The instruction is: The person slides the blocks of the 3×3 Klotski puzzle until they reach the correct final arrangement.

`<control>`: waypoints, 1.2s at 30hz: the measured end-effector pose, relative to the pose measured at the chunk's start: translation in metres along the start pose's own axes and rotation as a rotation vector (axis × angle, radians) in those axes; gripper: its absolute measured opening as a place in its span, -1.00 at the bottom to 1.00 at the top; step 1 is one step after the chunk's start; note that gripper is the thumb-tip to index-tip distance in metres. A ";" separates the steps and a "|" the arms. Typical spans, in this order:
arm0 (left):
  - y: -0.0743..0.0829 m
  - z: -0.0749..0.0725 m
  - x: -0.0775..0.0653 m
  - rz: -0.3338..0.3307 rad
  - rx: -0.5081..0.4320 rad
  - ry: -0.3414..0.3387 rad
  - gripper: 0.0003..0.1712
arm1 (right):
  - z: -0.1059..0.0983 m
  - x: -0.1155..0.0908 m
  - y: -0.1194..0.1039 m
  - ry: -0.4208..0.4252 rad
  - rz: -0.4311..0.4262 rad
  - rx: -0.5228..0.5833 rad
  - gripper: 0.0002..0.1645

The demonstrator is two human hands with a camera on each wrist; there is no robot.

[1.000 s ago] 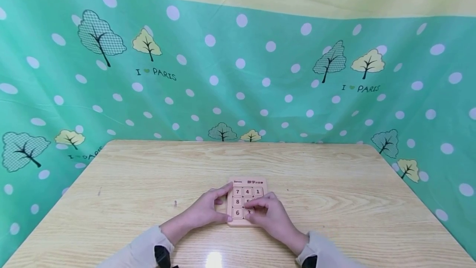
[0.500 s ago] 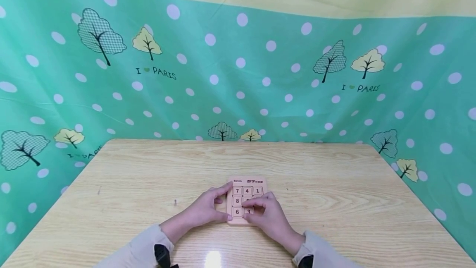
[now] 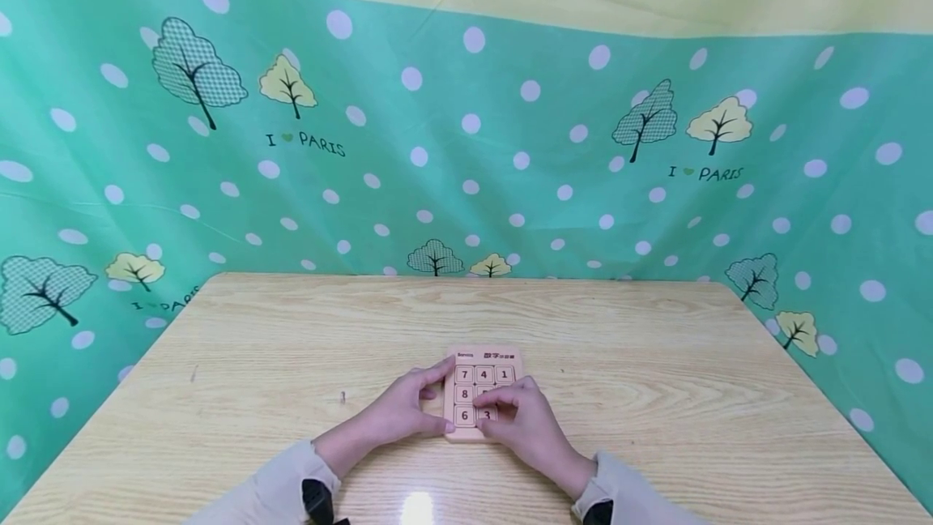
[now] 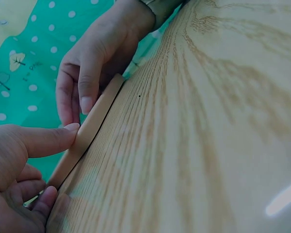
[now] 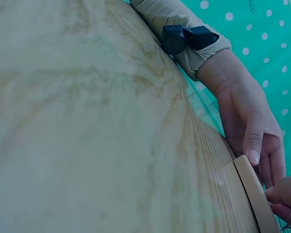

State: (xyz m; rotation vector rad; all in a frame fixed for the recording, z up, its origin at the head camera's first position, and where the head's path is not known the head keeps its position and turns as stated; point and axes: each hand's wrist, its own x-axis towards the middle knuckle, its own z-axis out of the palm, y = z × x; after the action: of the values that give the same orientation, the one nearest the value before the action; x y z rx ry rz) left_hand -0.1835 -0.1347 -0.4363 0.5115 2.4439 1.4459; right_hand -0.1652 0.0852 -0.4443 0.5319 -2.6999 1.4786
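A pale wooden number sliding puzzle lies flat on the table. Tiles 7, 4, 1, 8, 6 and 3 can be read; the right hand hides others and most of tile 5. My left hand grips the puzzle's left side, index finger by the upper corner and thumb by the lower. My right hand rests over the lower right, index fingertip by tile 5 and thumb tip on the lower edge of tile 3. In the left wrist view, the left thumb touches the puzzle's side edge.
The wood-grain table spreads around the puzzle, with a bright light reflection near its front. Behind it hangs a green dotted cloth printed with trees. A black wrist device sits at the left cuff.
My right thumb and index finger have shifted slightly left across the tiles. The left hand keeps its hold, and the readable tiles stay in the same places.
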 end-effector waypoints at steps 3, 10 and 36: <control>0.000 0.000 0.000 0.000 0.004 0.002 0.12 | -0.001 0.000 -0.001 -0.010 0.004 0.003 -0.71; 0.000 0.001 -0.001 -0.002 0.008 0.012 0.12 | -0.005 0.000 0.000 -0.012 -0.006 -0.013 -0.71; 0.000 0.002 0.000 -0.010 -0.009 0.015 0.12 | -0.024 -0.006 0.013 -0.022 0.016 0.045 -0.68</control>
State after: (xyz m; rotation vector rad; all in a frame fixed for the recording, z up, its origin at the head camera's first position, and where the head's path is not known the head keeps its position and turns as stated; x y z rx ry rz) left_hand -0.1830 -0.1328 -0.4377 0.4876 2.4475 1.4614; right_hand -0.1666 0.1129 -0.4424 0.5328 -2.6991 1.5496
